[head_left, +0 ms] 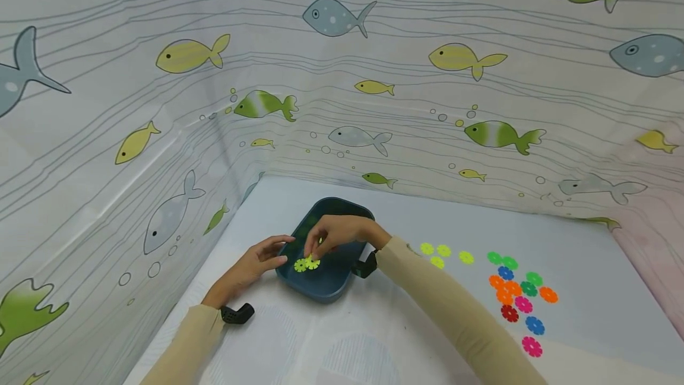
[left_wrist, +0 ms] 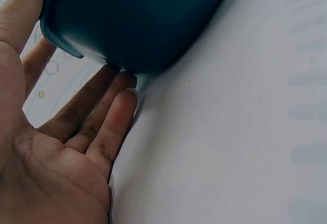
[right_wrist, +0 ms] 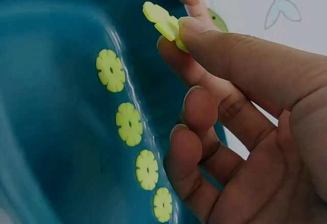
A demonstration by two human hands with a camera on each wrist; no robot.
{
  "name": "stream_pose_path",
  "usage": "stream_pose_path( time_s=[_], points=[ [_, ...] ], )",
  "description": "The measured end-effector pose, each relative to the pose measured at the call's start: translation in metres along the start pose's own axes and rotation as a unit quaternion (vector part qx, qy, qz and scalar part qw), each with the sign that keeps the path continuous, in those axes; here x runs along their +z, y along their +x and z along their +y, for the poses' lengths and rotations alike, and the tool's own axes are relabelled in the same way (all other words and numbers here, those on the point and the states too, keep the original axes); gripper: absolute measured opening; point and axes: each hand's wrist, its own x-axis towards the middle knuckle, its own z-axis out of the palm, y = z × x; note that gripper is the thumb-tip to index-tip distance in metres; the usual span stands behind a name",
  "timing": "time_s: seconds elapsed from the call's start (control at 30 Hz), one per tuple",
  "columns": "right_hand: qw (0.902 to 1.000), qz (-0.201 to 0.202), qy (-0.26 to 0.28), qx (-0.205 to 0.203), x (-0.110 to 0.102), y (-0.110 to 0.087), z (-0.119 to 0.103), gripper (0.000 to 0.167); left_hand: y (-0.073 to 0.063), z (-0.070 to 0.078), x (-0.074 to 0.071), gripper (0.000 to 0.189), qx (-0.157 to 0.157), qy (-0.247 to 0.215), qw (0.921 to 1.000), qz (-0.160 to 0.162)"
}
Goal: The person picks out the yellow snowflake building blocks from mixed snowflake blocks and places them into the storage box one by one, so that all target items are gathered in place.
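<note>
My left hand (head_left: 262, 257) is at the near-left side of a dark blue-green plastic tub (head_left: 320, 293). In the left wrist view, thumb and index finger reach the rim while the other fingers lie against the outer wall (left_wrist: 138, 24). My right hand (head_left: 339, 232) is over the tub and pinches yellow-green flower-shaped disc pieces (right_wrist: 166, 23) between thumb and index finger. I cannot tell whether they are joined. Its other fingers are curled towards the palm. Below, in the right wrist view, several more such discs (right_wrist: 129, 124) lie in a row inside the tub.
Right of the tub, several yellow-green discs (head_left: 443, 251) lie on the white table (head_left: 406, 337). Farther right is a scatter of green (head_left: 534, 279), orange (head_left: 504, 296), blue (head_left: 535, 325), pink (head_left: 532, 346) and dark red (head_left: 510, 313) discs. Fish-patterned sheeting (head_left: 342, 58) stands behind and to the left.
</note>
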Motion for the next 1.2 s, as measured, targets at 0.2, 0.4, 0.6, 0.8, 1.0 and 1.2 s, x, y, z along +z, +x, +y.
stream_pose_path(
  time_s=[0.2, 0.4, 0.6, 0.8, 1.0, 1.2],
  points=[
    [0.9999, -0.01, -0.002, 0.004, 0.005, 0.009, 0.001, 0.015, 0.001, 0.0, 0.002, 0.052, 0.007, -0.005, 0.9999, -0.006],
    [0.9998, -0.002, -0.012, 0.013, 0.01, 0.017, 0.005, 0.013, 0.002, -0.003, 0.003, 0.052, 0.01, -0.012, 0.9998, -0.01],
    [0.9997, -0.004, -0.014, 0.017, 0.013, 0.027, 0.007, 0.013, 0.002, -0.004, 0.001, 0.053, 0.006, -0.02, 0.9997, -0.01],
    [0.9997, -0.018, -0.005, 0.018, 0.018, 0.039, 0.008, 0.014, 0.002, -0.002, -0.001, 0.053, 0.004, -0.02, 0.9998, -0.009],
    [0.9989, -0.029, -0.016, 0.034, 0.024, 0.046, 0.009, 0.014, 0.002, -0.003, -0.002, 0.052, 0.009, -0.015, 0.9998, -0.013],
    [0.9976, -0.038, -0.021, 0.053, 0.026, 0.05, 0.011, 0.014, 0.001, -0.004, -0.002, 0.052, 0.006, -0.014, 0.9999, -0.008]
  ],
)
